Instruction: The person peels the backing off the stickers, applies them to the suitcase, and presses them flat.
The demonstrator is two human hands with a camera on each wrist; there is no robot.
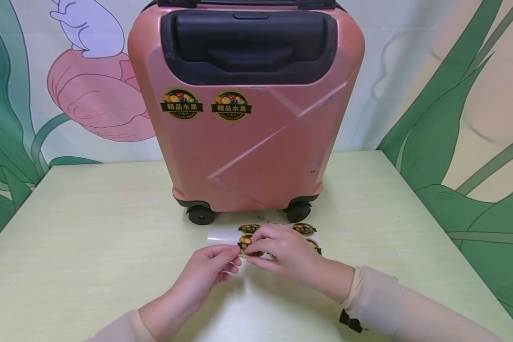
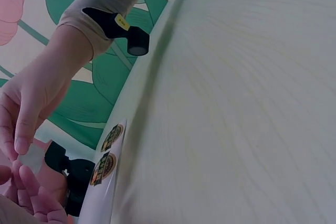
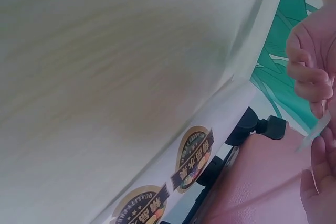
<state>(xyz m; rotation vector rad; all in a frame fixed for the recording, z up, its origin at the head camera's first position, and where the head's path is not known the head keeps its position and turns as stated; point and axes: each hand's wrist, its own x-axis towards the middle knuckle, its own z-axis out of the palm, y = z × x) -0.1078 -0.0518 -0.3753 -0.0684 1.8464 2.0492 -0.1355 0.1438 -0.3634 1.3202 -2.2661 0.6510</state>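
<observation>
Both hands meet in front of the pink suitcase [image 1: 256, 156], above a white sheet of stickers [image 1: 222, 234]. A round black-and-gold fruit sticker [image 1: 245, 240] is held between them, its pale back [image 2: 32, 158] showing in the left wrist view. My left hand [image 1: 209, 267] pinches the sticker's left edge between thumb and forefinger. From the other side, my right hand [image 1: 287, 251] pinches it with thumb and fingertips, covering part of the sheet. Further stickers [image 1: 304, 229] lie on the sheet. Two matching stickers, a left one [image 1: 182, 103] and a right one [image 1: 232, 105], are on the suitcase's upper left front.
The suitcase stands upright on black wheels [image 1: 201, 215] on a pale table [image 1: 90, 237], its black handle recess [image 1: 252, 47] at the top. Behind hangs a backdrop with painted green leaves [image 1: 436, 128]. A small black device [image 2: 137, 40] sits at the right wrist.
</observation>
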